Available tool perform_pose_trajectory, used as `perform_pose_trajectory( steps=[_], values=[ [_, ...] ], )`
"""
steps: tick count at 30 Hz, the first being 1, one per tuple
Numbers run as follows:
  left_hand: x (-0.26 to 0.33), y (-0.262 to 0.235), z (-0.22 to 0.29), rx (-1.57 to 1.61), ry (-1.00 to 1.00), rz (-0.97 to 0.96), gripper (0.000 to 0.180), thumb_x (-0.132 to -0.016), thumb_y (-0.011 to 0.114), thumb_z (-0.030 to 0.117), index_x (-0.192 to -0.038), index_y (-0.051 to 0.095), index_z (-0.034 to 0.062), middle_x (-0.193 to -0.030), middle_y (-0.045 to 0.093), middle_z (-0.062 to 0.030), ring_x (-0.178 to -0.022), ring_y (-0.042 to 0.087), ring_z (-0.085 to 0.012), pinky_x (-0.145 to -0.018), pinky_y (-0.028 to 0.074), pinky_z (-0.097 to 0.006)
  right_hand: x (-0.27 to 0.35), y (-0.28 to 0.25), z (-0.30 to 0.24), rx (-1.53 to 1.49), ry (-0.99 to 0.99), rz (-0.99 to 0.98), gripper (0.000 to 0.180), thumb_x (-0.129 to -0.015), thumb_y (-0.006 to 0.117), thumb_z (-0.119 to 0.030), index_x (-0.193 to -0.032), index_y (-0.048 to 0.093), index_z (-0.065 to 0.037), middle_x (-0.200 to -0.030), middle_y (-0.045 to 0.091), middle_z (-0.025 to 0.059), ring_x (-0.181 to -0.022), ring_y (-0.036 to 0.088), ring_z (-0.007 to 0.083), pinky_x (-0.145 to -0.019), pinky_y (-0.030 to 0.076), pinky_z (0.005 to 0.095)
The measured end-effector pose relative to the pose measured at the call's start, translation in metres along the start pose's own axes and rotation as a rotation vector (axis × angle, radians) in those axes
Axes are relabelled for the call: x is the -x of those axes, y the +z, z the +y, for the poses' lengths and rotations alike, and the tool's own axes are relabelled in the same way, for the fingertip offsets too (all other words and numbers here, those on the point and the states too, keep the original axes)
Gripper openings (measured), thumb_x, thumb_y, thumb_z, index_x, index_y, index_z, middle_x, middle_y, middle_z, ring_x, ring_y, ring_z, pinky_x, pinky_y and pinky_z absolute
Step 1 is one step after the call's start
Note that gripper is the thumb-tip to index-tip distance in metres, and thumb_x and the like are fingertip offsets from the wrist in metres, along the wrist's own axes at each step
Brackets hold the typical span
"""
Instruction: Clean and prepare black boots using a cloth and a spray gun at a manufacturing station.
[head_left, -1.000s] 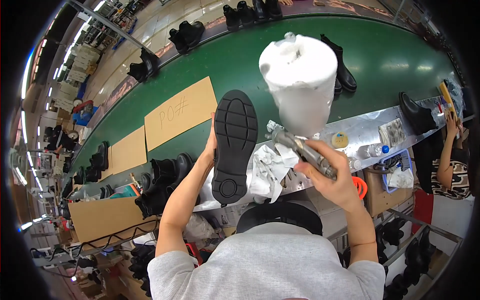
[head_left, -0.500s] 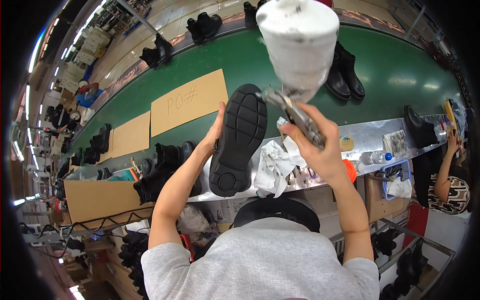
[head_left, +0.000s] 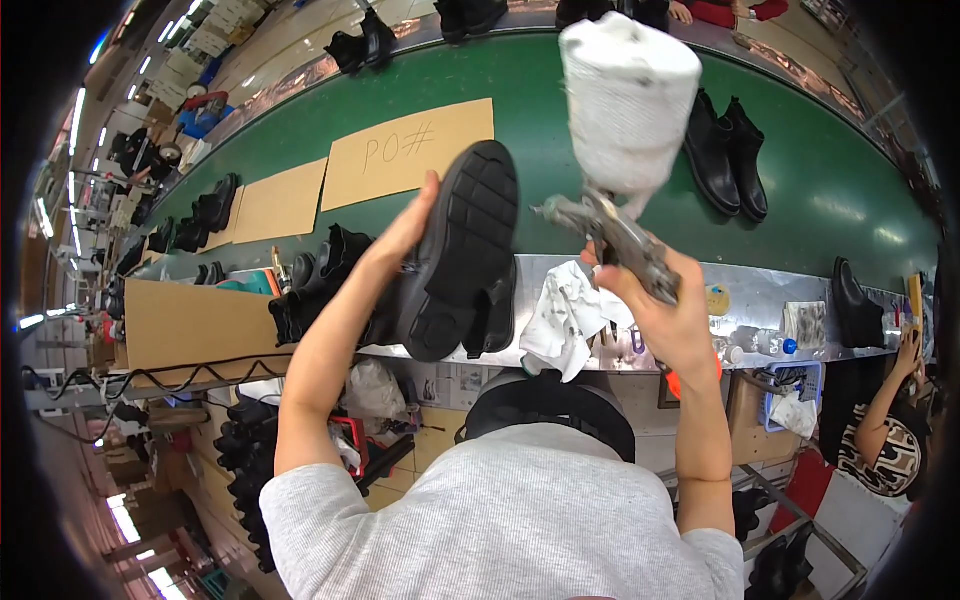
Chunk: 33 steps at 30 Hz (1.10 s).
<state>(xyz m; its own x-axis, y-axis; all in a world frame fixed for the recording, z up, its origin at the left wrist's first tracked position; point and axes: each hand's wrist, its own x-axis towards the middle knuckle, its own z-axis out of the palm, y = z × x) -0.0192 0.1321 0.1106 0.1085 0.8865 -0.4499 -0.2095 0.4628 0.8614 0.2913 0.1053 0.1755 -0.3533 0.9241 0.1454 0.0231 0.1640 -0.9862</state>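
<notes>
My left hand [head_left: 405, 235] grips a black boot [head_left: 455, 260] raised in front of me, its ridged sole turned toward the camera. My right hand [head_left: 675, 310] is closed on the grip of a metal spray gun [head_left: 610, 240] topped by a large cup wrapped in white cloth [head_left: 630, 95]. The gun's nozzle points left toward the boot, a short gap away. Below them lies a crumpled white rag [head_left: 565, 315] on the steel bench [head_left: 760, 300].
A green conveyor belt [head_left: 830, 170] carries a pair of black boots [head_left: 725, 150] and brown cardboard sheets [head_left: 405, 150]. More black boots [head_left: 310, 285] stand on the bench at left. Another person [head_left: 890, 420] sits at lower right. Bottles and small items lie on the bench right.
Both hands have lifted the boot and the spray gun higher. The boot's sole has tilted more to the right, nearer the gun's nozzle.
</notes>
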Motion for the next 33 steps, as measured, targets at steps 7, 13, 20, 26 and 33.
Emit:
perform_pose_trajectory(
  steps=[7,13,20,26,33],
  values=[
    [-0.001,-0.060,-0.053,-1.844,-0.202,0.716,0.052,-0.085,0.052,0.055,-0.095,0.058,0.0039,-0.087,0.067,-0.0170,-0.089,0.065,-0.0337,-0.078,0.048,-0.047,0.046,-0.024,0.022,-0.198,0.256,-0.008,0.034,-0.086,0.067,-0.020,-0.108,0.061,0.005,-0.098,0.066,0.0047,-0.088,0.057,0.0095,-0.081,0.045,0.0235],
    [-0.011,0.045,-0.087,-1.483,0.300,0.546,0.062,-0.082,0.060,0.042,-0.117,0.048,-0.0083,-0.107,0.052,-0.0240,-0.103,0.048,-0.0411,-0.084,0.044,-0.048,0.060,-0.028,0.040,-0.206,0.319,0.069,0.034,-0.087,0.066,-0.020,-0.110,0.060,0.005,-0.100,0.066,0.0052,-0.090,0.058,0.0102,-0.081,0.045,0.0239],
    [-0.004,-0.011,-0.130,-1.283,-0.194,0.258,0.072,-0.060,0.081,0.027,-0.119,0.054,-0.0036,-0.102,0.065,-0.0196,-0.091,0.065,-0.0323,-0.081,0.052,-0.038,0.079,-0.038,0.037,-0.222,0.370,0.119,0.035,-0.087,0.065,-0.022,-0.110,0.061,0.004,-0.096,0.066,0.0032,-0.085,0.056,0.0089,-0.079,0.044,0.0231],
    [0.031,-0.029,-0.112,0.167,0.053,-0.100,0.067,-0.061,0.075,0.005,-0.123,0.051,-0.0019,-0.112,0.062,-0.0118,-0.101,0.062,-0.0247,-0.093,0.047,-0.038,0.072,-0.031,0.041,-0.371,0.320,0.034,0.032,-0.086,0.066,-0.024,-0.101,0.062,0.004,-0.083,0.063,0.0013,-0.079,0.054,0.0067,-0.074,0.044,0.0220],
    [0.017,-0.043,-0.179,0.385,0.094,-0.140,0.060,-0.069,0.058,0.008,-0.128,0.045,0.0002,-0.121,0.054,-0.0187,-0.109,0.057,-0.0328,-0.096,0.046,-0.044,0.030,-0.005,0.031,-0.139,0.033,0.055,0.040,-0.083,0.069,-0.016,-0.116,0.057,0.003,-0.072,0.063,0.0030,-0.064,0.050,0.0052,-0.057,0.042,0.0223]
  ],
)
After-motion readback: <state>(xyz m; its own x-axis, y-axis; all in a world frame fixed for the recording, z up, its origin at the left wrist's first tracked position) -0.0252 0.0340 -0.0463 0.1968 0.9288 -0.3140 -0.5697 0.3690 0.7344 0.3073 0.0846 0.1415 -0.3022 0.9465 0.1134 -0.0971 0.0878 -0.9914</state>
